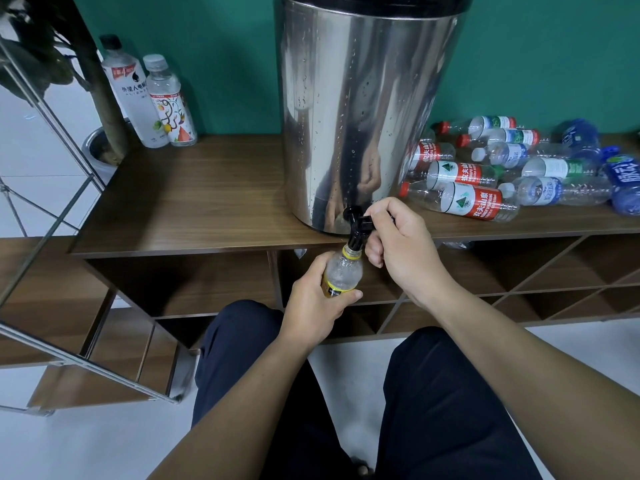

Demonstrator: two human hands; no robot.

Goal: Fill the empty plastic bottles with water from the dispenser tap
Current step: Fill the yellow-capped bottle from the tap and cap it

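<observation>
The left hand (pixel 313 303) grips a clear plastic bottle with a yellow label (pixel 341 271), its open mouth touching the black tap (pixel 356 230) of the tall steel dispenser (pixel 360 109). Just right, the right hand (pixel 398 244) curls around the tap's lever. Beyond that hand, empty clear bottles (pixel 467 188) lie piled on the wooden shelf (pixel 194 199).

One steel water dispenser (pixel 356 109) with one black tap (pixel 356 226). Two capped bottles (pixel 152 98) stand upright at the left, and one yellow-labelled bottle (pixel 341 271) sits under the tap. The heap of empty bottles (pixel 512 168) lying at right looks like about a dozen; an exact count isn't clear.
</observation>
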